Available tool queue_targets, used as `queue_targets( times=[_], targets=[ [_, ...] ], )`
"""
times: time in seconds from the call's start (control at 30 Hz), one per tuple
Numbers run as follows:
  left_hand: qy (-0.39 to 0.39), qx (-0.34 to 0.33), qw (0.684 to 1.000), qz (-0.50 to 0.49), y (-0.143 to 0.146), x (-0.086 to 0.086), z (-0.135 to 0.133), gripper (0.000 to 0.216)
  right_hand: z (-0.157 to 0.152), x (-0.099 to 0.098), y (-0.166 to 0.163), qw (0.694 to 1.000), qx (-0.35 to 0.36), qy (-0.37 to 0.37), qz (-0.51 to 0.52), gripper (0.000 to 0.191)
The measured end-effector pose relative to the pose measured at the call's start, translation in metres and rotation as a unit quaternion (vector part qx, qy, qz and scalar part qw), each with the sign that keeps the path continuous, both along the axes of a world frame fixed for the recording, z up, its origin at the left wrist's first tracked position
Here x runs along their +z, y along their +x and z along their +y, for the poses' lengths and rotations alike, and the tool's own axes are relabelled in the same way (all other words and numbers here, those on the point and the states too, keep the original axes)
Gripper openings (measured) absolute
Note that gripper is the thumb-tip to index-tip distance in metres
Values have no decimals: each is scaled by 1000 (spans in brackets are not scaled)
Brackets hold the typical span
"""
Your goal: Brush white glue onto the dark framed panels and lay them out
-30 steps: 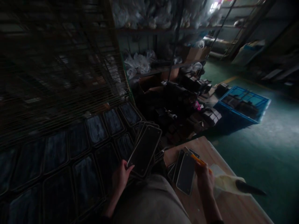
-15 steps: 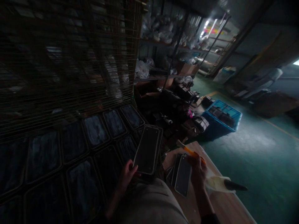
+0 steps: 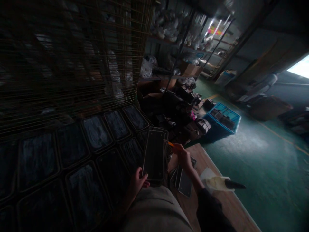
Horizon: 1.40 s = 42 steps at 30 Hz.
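Observation:
My left hand (image 3: 139, 181) grips the lower left corner of a dark rectangular panel (image 3: 154, 154) with a pale rim and small holes near its corners. Another panel edge shows just behind it. My right hand (image 3: 183, 156) is closed round the orange handle of a brush (image 3: 171, 144), whose tip is at the panel's upper right edge. Below the right wrist, a few similar panels (image 3: 185, 182) lie overlapped on the wooden board. A pale bottle with a black nozzle (image 3: 218, 183) lies on its side to the right.
Rows of dark framed panels (image 3: 96, 132), several with whitish streaks, cover the surface on my left, beside a wire rack (image 3: 120, 64). The wooden board (image 3: 231, 209) is at my right. Beyond stand a blue crate (image 3: 223, 117), boxes and shelves with plastic bags (image 3: 147, 67).
My right hand has moved left and up, bringing the brush from over the board to the held panel's edge. The panel has turned slightly more upright. The view has shifted a little.

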<state>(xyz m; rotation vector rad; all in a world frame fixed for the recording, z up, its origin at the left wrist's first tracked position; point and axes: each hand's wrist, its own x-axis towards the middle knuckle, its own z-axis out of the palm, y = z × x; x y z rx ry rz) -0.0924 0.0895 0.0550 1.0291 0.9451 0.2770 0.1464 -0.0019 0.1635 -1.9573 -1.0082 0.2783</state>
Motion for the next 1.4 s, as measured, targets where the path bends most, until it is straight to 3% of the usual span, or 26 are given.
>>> queue_targets(
  times=[0.2, 0.47, 0.6, 0.73, 0.9, 1.0, 1.1, 1.17, 1.27, 1.4],
  targets=[
    [41, 23, 999, 28, 0, -2, -3, 49, 38, 8, 23, 993, 69, -37, -90, 32],
    [18, 20, 1000, 16, -1, -1, 1, 48, 67, 6, 36, 978, 110, -85, -156, 31],
    [8, 30, 1000, 1, -2, 0, 1, 47, 49, 3, 23, 974, 139, -112, -138, 30],
    [-7, 33, 999, -4, -1, -4, 1, 45, 10, 4, -1, 967, 188, -150, -80, 29],
    [-11, 28, 999, -19, -3, -6, 3, 41, -38, 16, -37, 947, 257, -174, 76, 32],
    [-12, 28, 999, -24, -4, -5, 3, 39, -48, 19, -44, 930, 273, -187, 164, 35],
    [-14, 27, 999, -24, -4, -4, 4, 38, -36, 9, -33, 924, 270, -170, 212, 38],
    [-16, 25, 999, -16, -3, -3, 4, 37, -18, 0, -15, 941, 239, -142, 192, 39],
    [-12, 22, 1000, -8, -2, -1, 5, 38, 17, -10, 16, 978, 171, -84, 83, 36],
    [-12, 24, 999, -21, -3, -1, 5, 39, 61, -14, 44, 993, 106, -31, -39, 34]
  ],
)
